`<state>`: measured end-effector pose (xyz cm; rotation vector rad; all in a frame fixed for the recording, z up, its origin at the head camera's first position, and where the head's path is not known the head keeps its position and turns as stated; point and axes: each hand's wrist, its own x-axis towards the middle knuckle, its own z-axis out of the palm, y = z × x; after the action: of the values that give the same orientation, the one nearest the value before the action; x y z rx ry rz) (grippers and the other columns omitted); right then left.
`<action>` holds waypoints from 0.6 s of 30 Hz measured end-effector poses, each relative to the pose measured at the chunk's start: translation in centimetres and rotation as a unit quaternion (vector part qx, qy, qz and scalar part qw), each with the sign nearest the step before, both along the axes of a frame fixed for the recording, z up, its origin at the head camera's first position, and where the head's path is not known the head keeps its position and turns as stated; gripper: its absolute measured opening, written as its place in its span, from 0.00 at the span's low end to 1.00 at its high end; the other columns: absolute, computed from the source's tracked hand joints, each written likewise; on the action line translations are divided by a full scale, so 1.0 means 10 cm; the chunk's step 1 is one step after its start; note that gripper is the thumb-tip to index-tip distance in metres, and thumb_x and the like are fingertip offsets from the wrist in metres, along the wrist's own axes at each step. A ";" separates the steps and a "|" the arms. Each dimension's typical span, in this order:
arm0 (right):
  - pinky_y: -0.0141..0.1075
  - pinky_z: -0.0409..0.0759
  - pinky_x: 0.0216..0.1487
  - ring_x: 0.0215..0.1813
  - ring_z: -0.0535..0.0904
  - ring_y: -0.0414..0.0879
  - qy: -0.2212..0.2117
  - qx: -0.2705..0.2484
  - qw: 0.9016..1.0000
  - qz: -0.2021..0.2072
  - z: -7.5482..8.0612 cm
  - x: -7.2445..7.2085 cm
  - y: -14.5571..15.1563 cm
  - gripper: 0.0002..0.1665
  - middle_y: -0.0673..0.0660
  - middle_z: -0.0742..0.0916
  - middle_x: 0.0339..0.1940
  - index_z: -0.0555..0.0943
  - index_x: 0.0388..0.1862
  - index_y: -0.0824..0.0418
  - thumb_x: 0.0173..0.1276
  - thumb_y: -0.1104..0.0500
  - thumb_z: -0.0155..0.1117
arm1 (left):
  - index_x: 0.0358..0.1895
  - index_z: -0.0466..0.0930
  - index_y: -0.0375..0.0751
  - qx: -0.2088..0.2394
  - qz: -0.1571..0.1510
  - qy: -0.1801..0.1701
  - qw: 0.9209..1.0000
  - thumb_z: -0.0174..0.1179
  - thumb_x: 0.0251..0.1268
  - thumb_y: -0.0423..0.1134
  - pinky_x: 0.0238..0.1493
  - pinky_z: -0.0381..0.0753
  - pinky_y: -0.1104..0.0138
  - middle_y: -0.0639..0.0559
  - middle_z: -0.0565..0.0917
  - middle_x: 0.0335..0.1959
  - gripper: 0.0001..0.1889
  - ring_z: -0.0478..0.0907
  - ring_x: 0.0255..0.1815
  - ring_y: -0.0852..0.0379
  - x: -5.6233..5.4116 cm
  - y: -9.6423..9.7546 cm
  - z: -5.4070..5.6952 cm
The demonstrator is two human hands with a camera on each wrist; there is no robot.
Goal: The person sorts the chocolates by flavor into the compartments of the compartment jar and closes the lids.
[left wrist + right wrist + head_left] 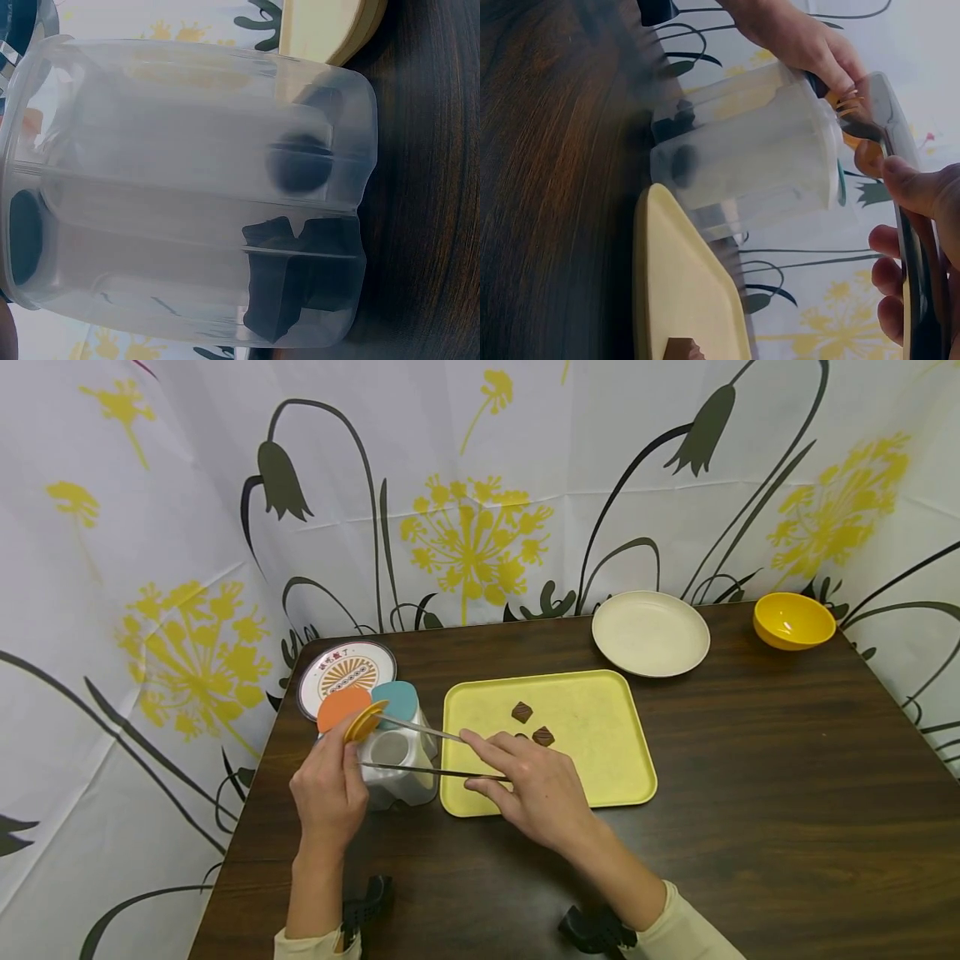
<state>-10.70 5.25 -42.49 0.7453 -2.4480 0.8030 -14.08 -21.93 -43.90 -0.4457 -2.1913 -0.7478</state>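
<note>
My left hand (328, 787) holds a yellow-orange lid (364, 722) tilted up over a clear container (402, 787). The compartment nearest me is uncovered; an orange lid (343, 707) and a teal lid (397, 700) cover others. Dark pieces (300, 165) lie low inside the container. My right hand (536, 787) grips metal tongs (442, 772), whose spread arms reach left to the container and the lifted lid. Brown chocolate pieces (522, 712) lie on the yellow tray (615, 777), one partly hidden by the right hand.
A patterned round plate (315, 689) stands behind the container at the left. Along the back right are a cream plate (651, 633) and a yellow bowl (793, 622). A flowered cloth (525, 435) hangs behind the dark wooden table (765, 802).
</note>
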 end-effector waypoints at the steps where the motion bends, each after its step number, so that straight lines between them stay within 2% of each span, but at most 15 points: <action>1: 0.31 0.71 0.23 0.30 0.74 0.33 0.000 0.000 1.000 0.000 0.00 0.00 0.00 0.35 0.40 0.84 0.44 0.75 0.68 0.43 0.62 0.46 0.71 | 0.55 0.79 0.35 0.001 -0.001 -0.001 1.000 0.51 0.68 0.33 0.40 0.79 0.46 0.42 0.85 0.48 0.16 0.83 0.47 0.42 0.00 0.00 0.00; 5: 0.30 0.70 0.24 0.30 0.74 0.33 -0.002 -0.004 1.000 0.002 -0.02 0.00 0.05 0.36 0.40 0.84 0.43 0.74 0.69 0.43 0.61 0.44 0.71 | 0.54 0.80 0.35 0.002 -0.002 -0.006 1.000 0.50 0.69 0.34 0.42 0.79 0.47 0.43 0.85 0.48 0.15 0.83 0.48 0.43 0.00 0.01 0.01; 10: 0.29 0.67 0.21 0.25 0.72 0.32 -0.027 -0.037 0.999 -0.011 -0.02 -0.04 0.20 0.38 0.40 0.80 0.34 0.73 0.70 0.45 0.61 0.41 0.70 | 0.54 0.80 0.35 -0.002 -0.002 -0.011 1.000 0.49 0.70 0.35 0.43 0.79 0.47 0.43 0.86 0.47 0.15 0.83 0.48 0.43 0.01 0.01 0.00; 14: 0.31 0.67 0.20 0.23 0.70 0.32 -0.054 -0.065 0.995 -0.048 0.00 -0.08 0.38 0.38 0.40 0.80 0.30 0.74 0.69 0.50 0.61 0.41 0.70 | 0.54 0.80 0.35 -0.003 -0.001 -0.012 1.000 0.49 0.70 0.35 0.43 0.79 0.46 0.42 0.85 0.47 0.16 0.83 0.48 0.43 0.01 0.00 -0.01; 18: 0.34 0.68 0.22 0.24 0.73 0.34 -0.078 -0.076 0.989 -0.100 -0.01 -0.10 0.57 0.38 0.42 0.85 0.33 0.76 0.67 0.53 0.58 0.43 0.73 | 0.54 0.80 0.35 -0.004 -0.001 -0.009 1.000 0.49 0.70 0.36 0.42 0.79 0.46 0.42 0.86 0.47 0.16 0.83 0.47 0.43 0.00 -0.01 -0.01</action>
<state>-11.72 10.90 -42.59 0.3857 -2.5129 0.9880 -14.05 -22.02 -43.99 -0.4471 -2.2121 -0.7466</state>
